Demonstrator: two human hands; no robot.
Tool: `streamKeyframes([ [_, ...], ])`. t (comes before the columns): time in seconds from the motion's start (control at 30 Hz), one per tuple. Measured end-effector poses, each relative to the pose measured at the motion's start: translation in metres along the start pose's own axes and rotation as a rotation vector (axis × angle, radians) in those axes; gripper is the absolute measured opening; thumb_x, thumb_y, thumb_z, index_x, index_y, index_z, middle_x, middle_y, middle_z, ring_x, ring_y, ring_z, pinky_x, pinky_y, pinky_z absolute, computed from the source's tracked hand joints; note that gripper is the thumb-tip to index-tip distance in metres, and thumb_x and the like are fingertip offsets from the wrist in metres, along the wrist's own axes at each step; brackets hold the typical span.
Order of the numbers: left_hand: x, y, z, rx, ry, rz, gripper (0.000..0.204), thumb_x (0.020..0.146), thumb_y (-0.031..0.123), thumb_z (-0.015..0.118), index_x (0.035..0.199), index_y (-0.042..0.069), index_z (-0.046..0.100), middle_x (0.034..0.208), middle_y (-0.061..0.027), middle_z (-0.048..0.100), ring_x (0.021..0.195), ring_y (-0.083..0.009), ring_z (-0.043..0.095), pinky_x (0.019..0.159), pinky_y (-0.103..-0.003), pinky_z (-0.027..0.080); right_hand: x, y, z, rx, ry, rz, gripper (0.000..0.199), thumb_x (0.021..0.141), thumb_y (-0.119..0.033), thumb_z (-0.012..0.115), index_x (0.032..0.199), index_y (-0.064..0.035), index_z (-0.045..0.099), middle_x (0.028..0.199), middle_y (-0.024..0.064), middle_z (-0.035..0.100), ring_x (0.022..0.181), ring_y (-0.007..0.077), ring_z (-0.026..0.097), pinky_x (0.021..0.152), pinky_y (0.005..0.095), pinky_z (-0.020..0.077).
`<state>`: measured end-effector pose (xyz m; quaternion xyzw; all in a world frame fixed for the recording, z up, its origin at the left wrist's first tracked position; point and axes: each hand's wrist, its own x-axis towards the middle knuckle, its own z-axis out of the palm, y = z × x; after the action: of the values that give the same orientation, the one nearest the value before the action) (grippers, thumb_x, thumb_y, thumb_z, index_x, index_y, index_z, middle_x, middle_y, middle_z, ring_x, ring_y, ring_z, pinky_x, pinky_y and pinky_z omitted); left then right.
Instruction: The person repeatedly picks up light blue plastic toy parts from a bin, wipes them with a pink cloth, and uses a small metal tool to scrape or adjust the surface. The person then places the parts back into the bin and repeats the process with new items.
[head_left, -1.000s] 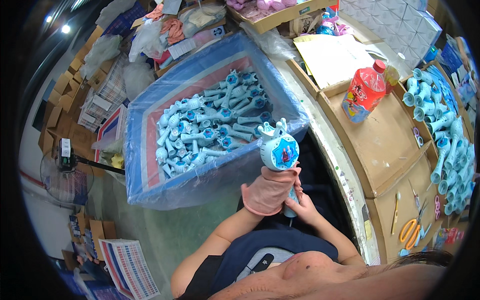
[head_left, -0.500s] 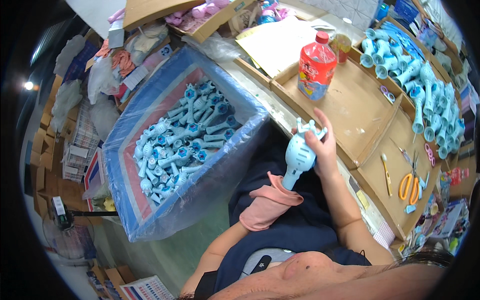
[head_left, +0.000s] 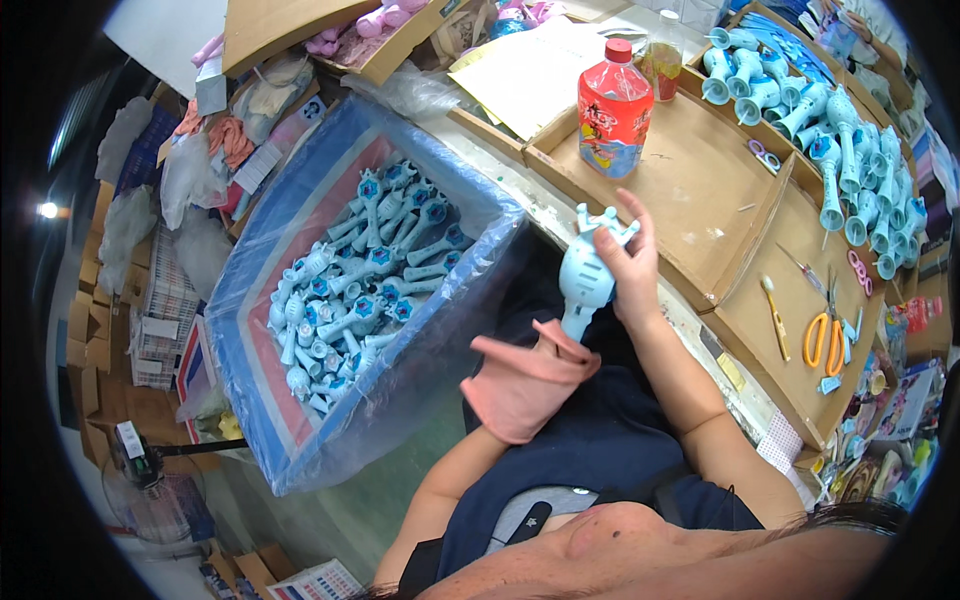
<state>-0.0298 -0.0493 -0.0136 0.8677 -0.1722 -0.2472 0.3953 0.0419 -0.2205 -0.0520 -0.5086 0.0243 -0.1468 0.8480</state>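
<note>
You have the light-blue plastic wand with a round head and a crown tip in front of your body, between the striped, plastic-lined crate on your left and the shallow brown cardboard tray on your right. Its crown points away from you, leaning slightly right; its long axis runs back toward you and a little left, the handle entering the soft pink cloth draped over your left hand. Your right hand grasps the head, thumb just below the crown, one finger extended past it. The cloth hides your left fingers, so I cannot tell how tightly they close. The wand's visible side shows small dark slots. The red-capped plastic bottle in the tray wears a red label with pale lettering and a coloured picture.
</note>
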Motion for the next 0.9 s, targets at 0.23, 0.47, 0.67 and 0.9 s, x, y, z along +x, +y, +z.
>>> streamKeyframes([
  [0.23, -0.003, -0.034, 0.013, -0.79, -0.307, 0.091, 0.025, 0.094, 0.014, 0.05, 0.111, -0.005, 0.052, 0.068, -0.0074, 0.058, 0.054, -0.0182, 0.062, 0.054, -0.03, 0.057, 0.005, 0.018, 0.0, 0.716, -0.47, 0.155, 0.078, 0.093, -0.055, 0.061, 0.15, -0.0075, 0.035, 0.116, 0.0228, 0.062, 0.112, 0.0322, 0.061, 0.097, 0.0426, 0.0508],
  [0.47, 0.014, -0.022, -0.01, -0.704, -0.086, 0.154, 0.043, 0.085, 0.017, 0.064, 0.119, -0.003, 0.047, 0.087, -0.0116, 0.057, 0.066, -0.0219, 0.056, 0.056, -0.035, 0.046, -0.025, -0.001, 0.003, 0.319, -0.651, 0.173, 0.099, 0.086, -0.051, 0.071, 0.154, -0.0005, 0.02, 0.138, 0.0243, 0.053, 0.129, 0.0299, 0.052, 0.108, 0.042, 0.0406],
  [0.67, 0.005, -0.038, 0.005, -0.337, 0.136, 0.403, 0.092, 0.076, 0.021, 0.076, 0.148, -0.002, 0.024, 0.146, -0.0159, 0.042, 0.132, -0.0304, 0.049, 0.109, -0.045, 0.04, -0.043, -0.019, -0.006, 0.285, -0.832, 0.19, 0.094, 0.084, -0.035, 0.078, 0.154, 0.0008, 0.025, 0.148, 0.0193, 0.044, 0.14, 0.0284, 0.041, 0.116, 0.0404, 0.03],
  [0.9, 0.024, -0.058, 0.004, -0.428, 0.058, 0.247, 0.102, 0.054, 0.008, 0.097, 0.14, 0.003, 0.042, 0.132, -0.0058, 0.057, 0.124, -0.0189, 0.055, 0.103, -0.035, 0.049, -0.044, -0.014, -0.011, 0.194, -0.881, -0.018, 0.069, 0.097, -0.027, 0.06, 0.156, -0.0077, 0.028, 0.158, 0.0203, 0.029, 0.146, 0.0348, 0.031, 0.117, 0.0471, 0.0266],
])
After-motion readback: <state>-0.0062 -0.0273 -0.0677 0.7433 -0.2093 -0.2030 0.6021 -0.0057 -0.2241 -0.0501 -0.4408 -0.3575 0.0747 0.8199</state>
